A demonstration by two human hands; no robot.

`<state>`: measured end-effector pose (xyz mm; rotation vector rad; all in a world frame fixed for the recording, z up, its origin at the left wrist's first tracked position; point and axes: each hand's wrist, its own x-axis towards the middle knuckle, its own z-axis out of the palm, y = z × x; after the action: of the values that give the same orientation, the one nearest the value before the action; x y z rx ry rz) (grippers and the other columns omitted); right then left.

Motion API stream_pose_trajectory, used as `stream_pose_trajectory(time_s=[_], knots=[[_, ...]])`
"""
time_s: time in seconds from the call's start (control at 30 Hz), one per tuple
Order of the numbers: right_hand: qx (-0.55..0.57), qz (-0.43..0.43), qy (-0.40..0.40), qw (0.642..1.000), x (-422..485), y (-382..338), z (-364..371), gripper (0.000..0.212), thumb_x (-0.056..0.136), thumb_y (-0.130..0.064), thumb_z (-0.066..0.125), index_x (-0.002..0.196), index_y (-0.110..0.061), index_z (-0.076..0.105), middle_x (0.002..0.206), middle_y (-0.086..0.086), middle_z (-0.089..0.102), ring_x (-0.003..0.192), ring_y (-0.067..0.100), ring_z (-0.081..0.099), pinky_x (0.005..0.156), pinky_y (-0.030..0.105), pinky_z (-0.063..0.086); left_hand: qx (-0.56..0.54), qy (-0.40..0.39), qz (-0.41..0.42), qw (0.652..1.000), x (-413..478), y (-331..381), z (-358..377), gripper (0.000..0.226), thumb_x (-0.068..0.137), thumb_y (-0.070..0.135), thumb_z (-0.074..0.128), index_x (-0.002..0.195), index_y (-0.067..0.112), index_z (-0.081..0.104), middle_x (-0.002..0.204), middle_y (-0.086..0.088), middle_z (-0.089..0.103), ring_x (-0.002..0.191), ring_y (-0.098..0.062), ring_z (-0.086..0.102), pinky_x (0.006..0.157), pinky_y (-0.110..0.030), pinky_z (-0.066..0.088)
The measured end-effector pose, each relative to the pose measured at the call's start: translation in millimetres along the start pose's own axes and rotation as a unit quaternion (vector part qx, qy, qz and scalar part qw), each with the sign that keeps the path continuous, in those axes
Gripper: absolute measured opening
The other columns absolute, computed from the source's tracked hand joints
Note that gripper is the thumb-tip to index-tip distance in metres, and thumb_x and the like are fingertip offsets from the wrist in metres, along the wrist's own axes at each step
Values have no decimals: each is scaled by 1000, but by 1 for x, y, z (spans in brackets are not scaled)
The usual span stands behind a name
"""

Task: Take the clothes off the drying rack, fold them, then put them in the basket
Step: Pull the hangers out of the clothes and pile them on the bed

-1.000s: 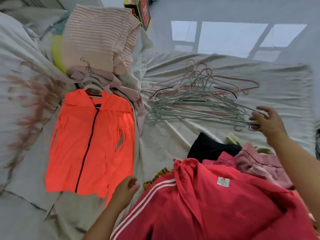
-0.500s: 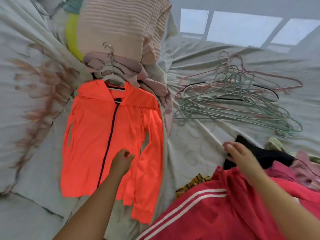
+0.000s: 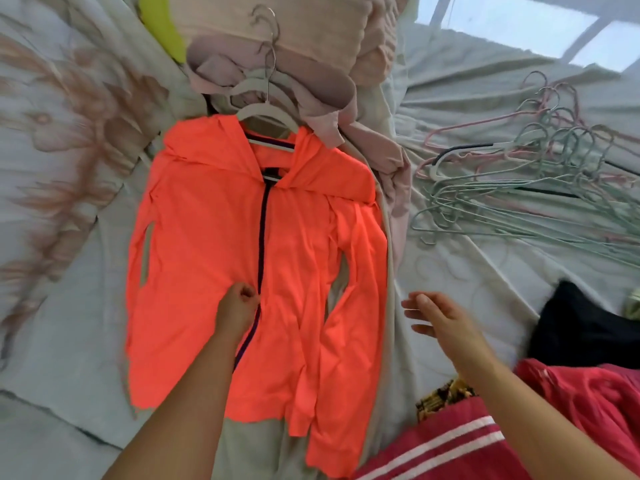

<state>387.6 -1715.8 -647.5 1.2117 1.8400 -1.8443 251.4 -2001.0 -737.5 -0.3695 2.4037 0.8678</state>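
A bright orange hooded jacket (image 3: 207, 244) with a dark zipper lies flat on the bed, still on a white hanger (image 3: 266, 112) at its collar. My left hand (image 3: 239, 310) rests on the jacket's middle beside the zipper, its fingers curled and pinching the fabric there. My right hand (image 3: 440, 317) hovers with fingers spread just right of the jacket's sleeve, holding nothing. A red jacket with white stripes (image 3: 485, 438) lies bunched at the lower right.
A pile of empty wire hangers (image 3: 540, 188) lies at the right on the pale bedsheet (image 3: 467, 289). Pink garments (image 3: 311, 39) on hangers lie above the orange jacket. A black garment (image 3: 581, 323) sits at the right edge.
My right hand left the hanger pile and came down left toward the orange jacket. My left hand moved up onto the jacket by the zipper. The view shifted closer to the jacket.
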Motion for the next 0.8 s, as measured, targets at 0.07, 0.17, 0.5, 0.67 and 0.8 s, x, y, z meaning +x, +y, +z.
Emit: stream_pose_trajectory(time_s=[0.07,0.17,0.5,0.67,0.8], knots=[[8,5,-10,1000,1,-7,16,17,98,-17,43,94,-16,59,96,3,66,88,14,62,77,29,49,-109,-91,9,990,-24,10,-4,24,84,-7,57,71,13,53,60,-1,53,59,-16,48,57,-26,38],[18,10,-23,1000,2,-17,38,17,98,-18,44,92,-13,60,90,3,62,82,14,58,74,28,47,-148,-314,69,935,-82,24,-13,16,77,6,62,70,17,53,52,11,51,54,-3,42,53,-15,36],[-3,115,-97,989,-16,-15,74,21,100,-25,41,107,-9,53,94,7,57,73,16,56,62,24,47,-61,-399,75,912,-124,21,-11,8,74,22,60,77,15,59,60,15,57,57,8,49,65,-23,41],[-20,134,-70,988,-29,-3,55,24,100,-23,41,110,-5,53,103,13,62,79,19,60,67,26,48,61,94,118,987,-2,38,-47,28,85,6,62,110,-5,57,111,-26,58,108,-35,53,89,-37,37],[-26,139,-45,989,-40,12,45,23,99,-20,43,102,-3,59,90,10,66,75,19,61,66,25,47,187,37,62,980,43,39,-49,64,81,30,69,131,1,41,131,-23,47,123,-38,43,96,-45,36]])
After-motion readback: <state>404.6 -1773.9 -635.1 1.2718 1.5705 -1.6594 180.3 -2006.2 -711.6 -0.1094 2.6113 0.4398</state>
